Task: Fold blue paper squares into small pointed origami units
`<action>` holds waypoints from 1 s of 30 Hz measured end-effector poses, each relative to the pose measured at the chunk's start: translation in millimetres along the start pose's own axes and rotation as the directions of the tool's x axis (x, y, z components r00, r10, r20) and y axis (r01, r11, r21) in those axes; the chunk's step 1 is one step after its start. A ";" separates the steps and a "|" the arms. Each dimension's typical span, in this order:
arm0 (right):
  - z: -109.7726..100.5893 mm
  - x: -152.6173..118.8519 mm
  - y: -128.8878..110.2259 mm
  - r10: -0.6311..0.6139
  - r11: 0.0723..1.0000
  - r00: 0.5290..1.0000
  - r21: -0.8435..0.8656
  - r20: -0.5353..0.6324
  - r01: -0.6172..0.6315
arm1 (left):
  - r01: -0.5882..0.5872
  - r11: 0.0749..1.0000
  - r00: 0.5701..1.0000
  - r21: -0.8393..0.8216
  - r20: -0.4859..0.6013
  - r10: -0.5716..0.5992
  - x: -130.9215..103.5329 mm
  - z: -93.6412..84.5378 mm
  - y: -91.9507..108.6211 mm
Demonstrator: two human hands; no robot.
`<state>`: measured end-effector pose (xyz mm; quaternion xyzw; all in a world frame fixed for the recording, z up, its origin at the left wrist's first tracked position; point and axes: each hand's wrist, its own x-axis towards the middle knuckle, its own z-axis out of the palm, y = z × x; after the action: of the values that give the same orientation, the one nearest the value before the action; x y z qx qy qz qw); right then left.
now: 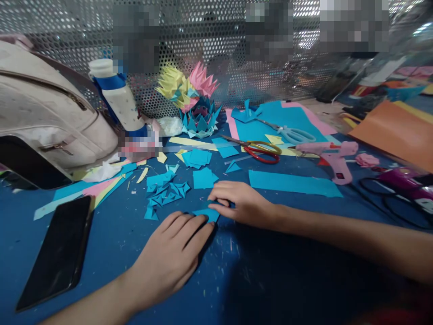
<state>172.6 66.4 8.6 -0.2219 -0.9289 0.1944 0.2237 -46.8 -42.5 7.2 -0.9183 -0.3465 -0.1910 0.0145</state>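
Observation:
A small folded piece of blue paper [212,215] lies on the blue table in front of me. My left hand [176,243] rests over its left part, fingertips pressing it down and hiding some of it. At the right edge of the same piece, my right hand [241,203] has its thumb and curled fingers on the paper. Just beyond sit several folded blue paper pieces [169,192] in a small heap. Flat blue paper squares [197,159] lie behind them.
Behind are red-and-yellow-handled scissors [262,151], light-blue-handled scissors [297,134], a pink glue gun [333,155] and paper flowers [199,117]. A blue paper strip [294,184] lies right. Leftward are a black phone [59,250], a white bag [50,108] and a bottle [122,104].

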 end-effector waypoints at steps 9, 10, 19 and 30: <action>-17.5 -11.4 -19.8 0.223 0.925 0.929 0.237 0.295 -0.297 | 0.069 0.917 0.992 -0.392 -0.067 -0.103 -5.6 -5.3 -5.9; -17.5 -11.7 -20.1 0.207 0.946 0.933 0.181 0.296 -0.267 | 0.085 0.899 0.989 -0.429 -0.073 -0.128 -4.7 -5.6 -6.4; -8.7 -12.4 -10.3 0.091 0.983 0.971 -0.175 0.220 -0.052 | 0.163 0.869 0.973 -0.468 -0.067 -0.219 2.6 -3.1 -10.5; -5.9 -16.9 1.5 -0.038 0.999 0.997 0.018 0.067 0.036 | 0.276 0.924 0.960 -0.264 0.023 -0.280 0.2 -2.1 -13.5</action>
<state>189.5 60.8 7.2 -0.1961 -0.9382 0.2054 0.1976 -56.1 -32.5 7.8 -0.8521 -0.4442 -0.2426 -0.1329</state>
